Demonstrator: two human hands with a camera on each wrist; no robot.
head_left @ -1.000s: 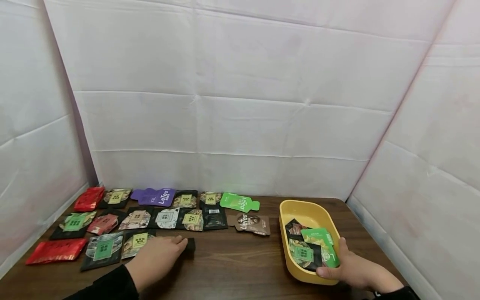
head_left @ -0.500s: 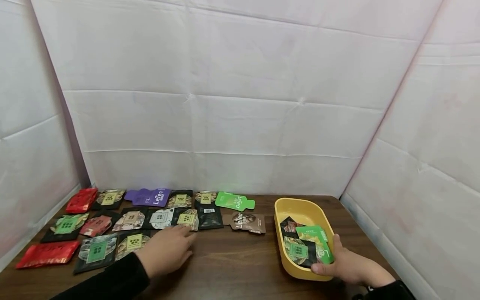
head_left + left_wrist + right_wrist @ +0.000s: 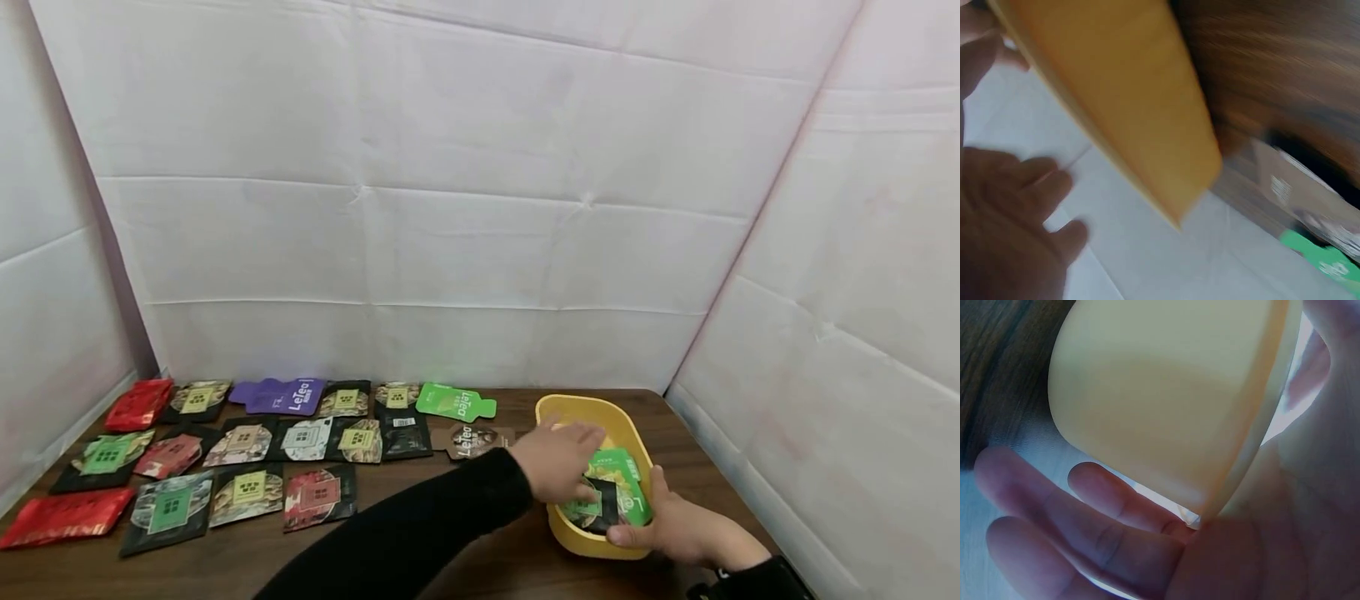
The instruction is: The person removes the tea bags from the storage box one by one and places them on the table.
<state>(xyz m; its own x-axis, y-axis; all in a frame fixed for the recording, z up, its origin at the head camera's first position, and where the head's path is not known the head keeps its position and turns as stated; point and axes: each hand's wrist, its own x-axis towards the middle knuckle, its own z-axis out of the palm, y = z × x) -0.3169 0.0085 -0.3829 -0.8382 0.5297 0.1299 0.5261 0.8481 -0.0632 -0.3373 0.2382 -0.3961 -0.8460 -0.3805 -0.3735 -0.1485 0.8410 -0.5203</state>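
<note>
My left hand (image 3: 557, 460) reaches over the yellow plastic tub (image 3: 587, 545), fingers relaxed and holding nothing. In the left wrist view that hand hovers, blurred, beside the tub's rim. At the tub's near right corner my right hand (image 3: 686, 525) grips the rim, thumb on top and fingers outside along the wall. Inside the tub lie a green sachet (image 3: 628, 482) and a black sachet with a green label (image 3: 604, 510); the left hand partly covers the contents. A black sachet with a red label (image 3: 321, 497) lies at the right end of the table's front row.
Several flat sachets lie in rows on the left of the brown table, among them a red one (image 3: 67, 517), a purple one (image 3: 279, 396) and a green one (image 3: 456, 403). The left sleeve half hides a brown sachet (image 3: 474, 440). White sheets (image 3: 450, 250) enclose the table.
My left hand has let go of the red-labelled sachet at the front row and moved right to the tub. My right hand keeps its grip. The head view has turned slightly right.
</note>
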